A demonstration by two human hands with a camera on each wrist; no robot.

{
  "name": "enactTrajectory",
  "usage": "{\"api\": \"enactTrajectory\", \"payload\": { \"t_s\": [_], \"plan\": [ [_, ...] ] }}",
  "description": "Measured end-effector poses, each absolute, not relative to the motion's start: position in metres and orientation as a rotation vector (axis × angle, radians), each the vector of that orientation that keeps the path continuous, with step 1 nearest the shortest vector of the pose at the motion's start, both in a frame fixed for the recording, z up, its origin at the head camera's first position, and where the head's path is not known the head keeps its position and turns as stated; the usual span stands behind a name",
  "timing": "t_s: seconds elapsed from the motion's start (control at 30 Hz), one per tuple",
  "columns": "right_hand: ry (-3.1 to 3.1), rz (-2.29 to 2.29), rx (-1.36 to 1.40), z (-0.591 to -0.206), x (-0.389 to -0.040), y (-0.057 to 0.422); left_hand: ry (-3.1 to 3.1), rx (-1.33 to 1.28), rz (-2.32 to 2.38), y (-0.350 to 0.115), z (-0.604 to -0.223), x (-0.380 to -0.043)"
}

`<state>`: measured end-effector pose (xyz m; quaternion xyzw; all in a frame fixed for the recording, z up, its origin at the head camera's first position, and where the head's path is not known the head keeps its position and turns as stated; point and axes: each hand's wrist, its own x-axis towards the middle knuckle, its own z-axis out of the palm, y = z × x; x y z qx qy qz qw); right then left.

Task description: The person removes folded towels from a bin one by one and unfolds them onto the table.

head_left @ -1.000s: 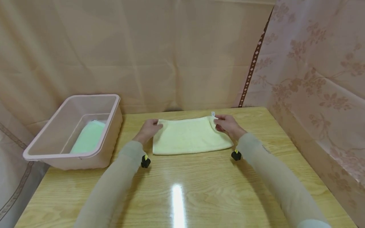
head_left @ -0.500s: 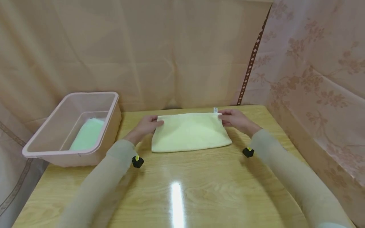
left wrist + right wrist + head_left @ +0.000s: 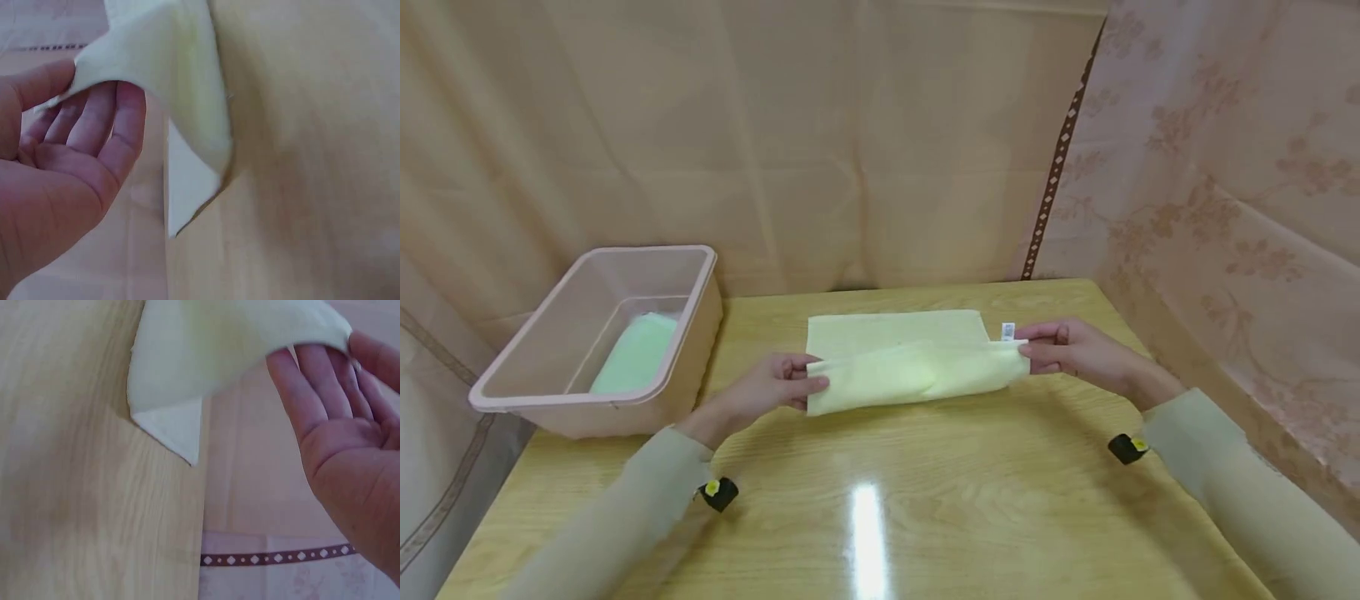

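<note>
A pale yellow towel (image 3: 917, 375) lies on the table, its upper layer lifted at the far edge and drawn toward the near side, so the layer beneath shows behind it. My left hand (image 3: 767, 390) pinches the left corner of that raised edge between thumb and fingers. At the right corner, beside a small white tag (image 3: 1007, 331), my right hand (image 3: 1078, 354) pinches the same edge. Both wrist views show the thumb on top of the cloth (image 3: 150, 56) and the fingers under it. Below each hand, a corner of the lower layer (image 3: 172, 428) rests on the wood.
A pink plastic basin (image 3: 696, 333) stands at the table's left, with a folded light green cloth (image 3: 636, 354) inside. The wooden table (image 3: 970, 500) ends at a beige curtain (image 3: 790, 150) behind and a floral curtain (image 3: 1247, 250) on the right.
The towel's far edge has come up and toward me, uncovering the layer below. Both hands have moved nearer and slightly apart; the right one shifted its hold to the tagged corner.
</note>
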<state>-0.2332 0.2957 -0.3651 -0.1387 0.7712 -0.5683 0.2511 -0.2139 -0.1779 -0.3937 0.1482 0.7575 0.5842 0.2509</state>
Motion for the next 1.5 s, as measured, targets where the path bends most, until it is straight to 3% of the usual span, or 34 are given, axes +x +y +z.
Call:
{"api": "enactTrajectory", "payload": {
  "t_s": [0.3,0.6,0.83,1.23,1.5],
  "plan": [
    [2.03,-1.385,-0.424,-0.396,-0.199,0.327,2.06,0.813,1.253,-0.189,-0.406,-0.184],
    [2.034,-1.239,-0.563,-0.417,-0.18,0.333,2.057,0.84,1.227,-0.198,-0.416,-0.171],
    [2.082,-1.117,-0.716,-0.412,-0.18,0.319,2.023,0.866,1.174,-0.207,-0.411,-0.163],
    [2.048,-0.97,-0.737,-0.392,-0.181,0.302,1.982,0.933,1.088,-0.2,-0.408,-0.159],
    [2.437,-0.8,-0.934,-0.379,-0.183,0.273,2.616,1.177,0.909,-0.179,-0.395,-0.161]
  ]
}}
